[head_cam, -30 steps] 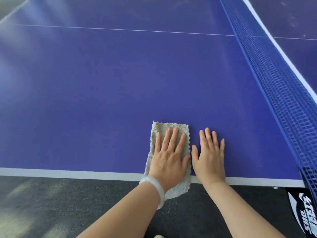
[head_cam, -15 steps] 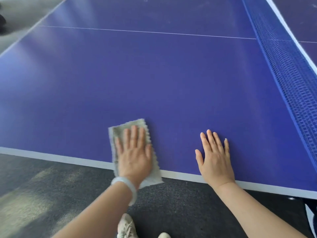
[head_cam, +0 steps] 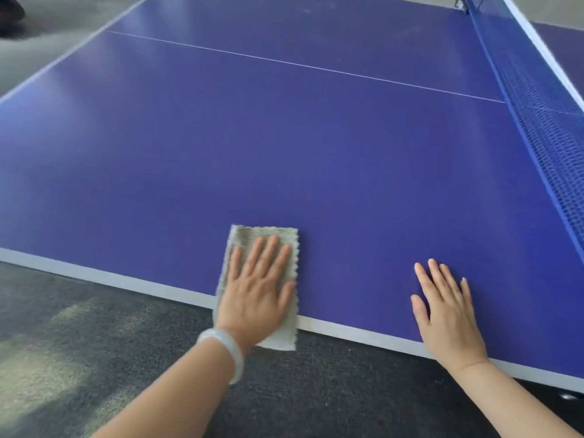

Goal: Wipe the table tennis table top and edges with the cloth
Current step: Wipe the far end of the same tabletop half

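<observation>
— What fills the room from where you stand?

— The table [head_cam: 284, 137], mostly. A broad blue top with a thin white line running across it and a pale band along the near edge. Beyond its left side there's grey floor [head_cam: 79, 358], darker and carpet-like under the near edge, with a patch of light on it.

— And the net?

— The net [head_cam: 537, 121] runs up the right side, blue mesh with a white top tape, its far post just showing at the top.

— Where's the cloth?

— The cloth [head_cam: 252, 238] lies flat near the table's near edge, a greyish rectangle with a zigzag hem. Its far part is on the blue; its near end crosses the pale band and hangs out past the edge.

— Who's got it?

— The left hand [head_cam: 256, 295] presses it down, palm flat, fingers spread and straight. Nothing is pinched; the hand just lies on top. A pale bangle [head_cam: 224, 352] sits on that wrist.

— The other hand?

— The right hand [head_cam: 448, 314] is well apart from the cloth, to its right, also flat on the bare blue, fingers splayed wide, holding nothing. Its wrist crosses the pale band.
</observation>
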### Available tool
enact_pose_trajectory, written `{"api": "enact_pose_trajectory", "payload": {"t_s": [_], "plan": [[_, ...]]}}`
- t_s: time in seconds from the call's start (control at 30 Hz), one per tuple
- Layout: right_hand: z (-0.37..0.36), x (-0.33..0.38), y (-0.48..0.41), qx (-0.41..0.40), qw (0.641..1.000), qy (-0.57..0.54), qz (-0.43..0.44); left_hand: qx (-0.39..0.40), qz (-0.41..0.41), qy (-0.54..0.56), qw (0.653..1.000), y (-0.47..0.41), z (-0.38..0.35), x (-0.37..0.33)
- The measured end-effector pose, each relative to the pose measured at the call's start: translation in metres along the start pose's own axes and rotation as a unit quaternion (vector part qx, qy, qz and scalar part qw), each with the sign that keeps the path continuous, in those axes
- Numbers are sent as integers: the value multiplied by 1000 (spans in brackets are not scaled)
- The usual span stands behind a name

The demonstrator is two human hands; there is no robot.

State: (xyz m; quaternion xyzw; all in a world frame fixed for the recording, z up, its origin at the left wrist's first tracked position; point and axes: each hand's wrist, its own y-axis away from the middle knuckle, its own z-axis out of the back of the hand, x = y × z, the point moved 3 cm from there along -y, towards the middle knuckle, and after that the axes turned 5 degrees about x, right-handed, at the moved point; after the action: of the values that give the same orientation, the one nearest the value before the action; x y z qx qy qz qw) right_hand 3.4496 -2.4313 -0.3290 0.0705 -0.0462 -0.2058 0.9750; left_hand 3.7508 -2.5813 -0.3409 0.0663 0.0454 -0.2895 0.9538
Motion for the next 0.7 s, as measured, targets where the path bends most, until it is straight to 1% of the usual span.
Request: {"api": "enact_pose_trajectory", "payload": {"t_s": [0.07, 0.13, 0.17, 0.23, 0.33, 0.37, 0.43, 0.5, 0.57, 0.63, 0.7], "plan": [[6, 14, 1, -15, 1000, 3, -19, -4, 53, -5, 999, 6, 6, 58], [13, 48, -2, -41, 999, -7, -10, 10, 79, -1, 997, 11, 13, 96], [14, 74, -6, -45, 999, -24, 9, 16, 83, -1, 996, 11, 15, 105], [16, 139, -21, -27, 995, -85, 53, 19, 87, -4, 996, 11, 18, 107], [20, 245, -59, -15, 980, -168, 102, 11, 78, 8, 997, 10, 17, 103], [19, 276, -72, -6, 977, -188, 101, 11, 68, 15, 998, 10, 17, 105], [10, 321, -91, 12, 976, -206, 73, 12, 41, 24, 999, 12, 17, 115], [-5, 343, -97, 2, 989, -142, 36, 12, 32, 31, 999, 15, 18, 136], [-14, 347, -94, -21, 996, -79, 16, 5, 60, 28, 998, 17, 22, 171], [-16, 344, -92, -34, 997, -74, 14, 0, 116, 20, 993, 18, 28, 215], [-16, 344, -93, -41, 996, -76, 15, 5, 198, 33, 980, 16, 32, 256]]}}
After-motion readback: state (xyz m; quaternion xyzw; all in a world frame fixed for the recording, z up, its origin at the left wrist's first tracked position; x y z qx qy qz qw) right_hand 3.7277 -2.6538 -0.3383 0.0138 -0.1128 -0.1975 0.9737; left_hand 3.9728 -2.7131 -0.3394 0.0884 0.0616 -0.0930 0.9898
